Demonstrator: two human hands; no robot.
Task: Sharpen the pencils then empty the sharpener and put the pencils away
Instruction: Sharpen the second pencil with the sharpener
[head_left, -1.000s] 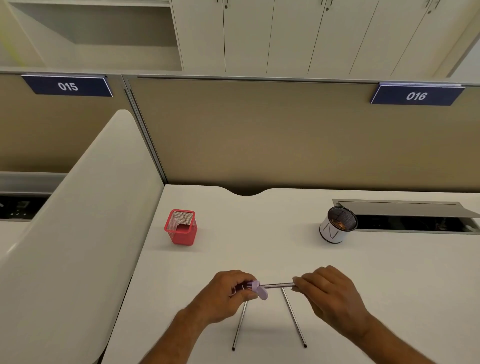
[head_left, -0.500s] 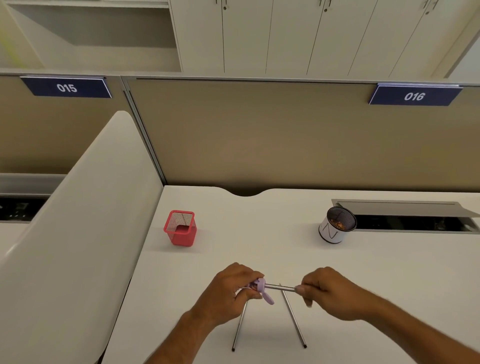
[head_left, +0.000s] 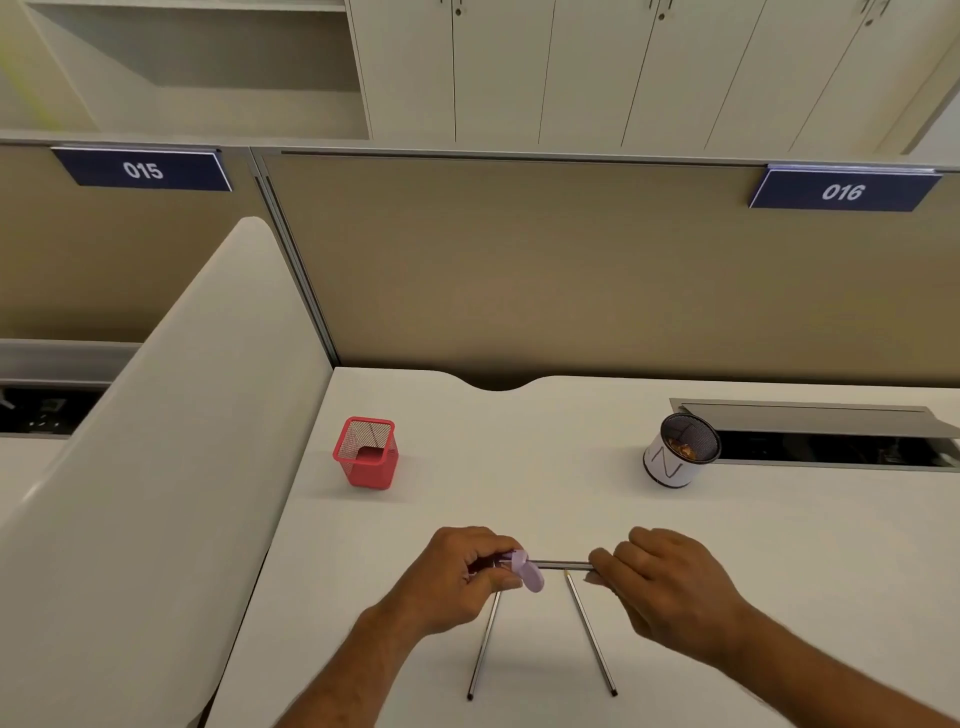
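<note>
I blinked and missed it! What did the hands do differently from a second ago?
Not much. The right hand shifted its grip on the held pencil, as if twisting it in the purple sharpener that the left hand keeps holding. Both desk pencils, red holder and round cup stayed put.

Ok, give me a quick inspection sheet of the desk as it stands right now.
Surface: white desk, open cable hatch at the back right.
Job's things: lilac plastic sharpener with a grey pencil in it; two more grey pencils, left and right, lying flat.
Clutter: red mesh pencil holder; white-sleeved black mesh cup holding brownish bits.
Hands: left hand grips the sharpener; right hand grips the pencil.
Cables: nothing seen.
Surroundings: beige partition, signs 015 and 016, white cabinets.
</note>
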